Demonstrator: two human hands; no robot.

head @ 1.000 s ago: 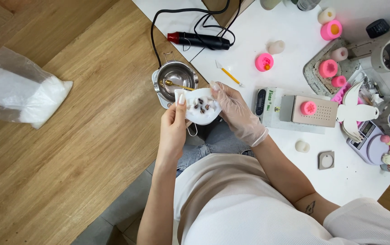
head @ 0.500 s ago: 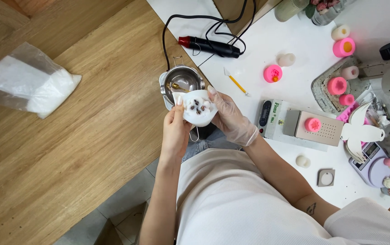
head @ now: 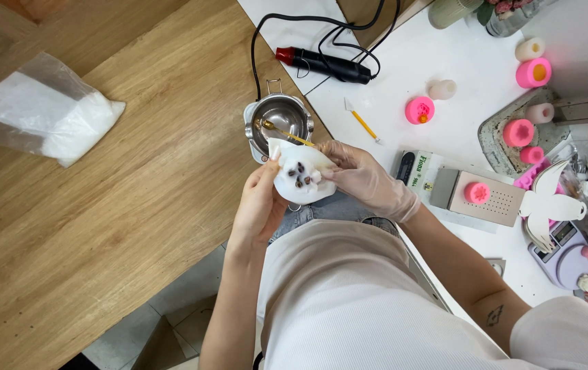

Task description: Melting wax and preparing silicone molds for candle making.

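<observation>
The bare left hand [head: 258,205] and the right hand [head: 369,183] in a thin clear glove each have their grip closed on opposite edges of a white, soft, bowl-shaped mould [head: 301,179] dotted with small dark brown pieces, held in the air between them just in front of the person's lap. It hangs right beside a small round steel pot [head: 279,123] that has a yellow-handled stick resting in it and stands at the edge of the wooden tabletop [head: 122,205]. A clear plastic bag of white granules [head: 44,120] lies well apart to the left, and a black heat gun with a red tip [head: 321,63] lies on the white tabletop [head: 403,68] beyond the pot.
</observation>
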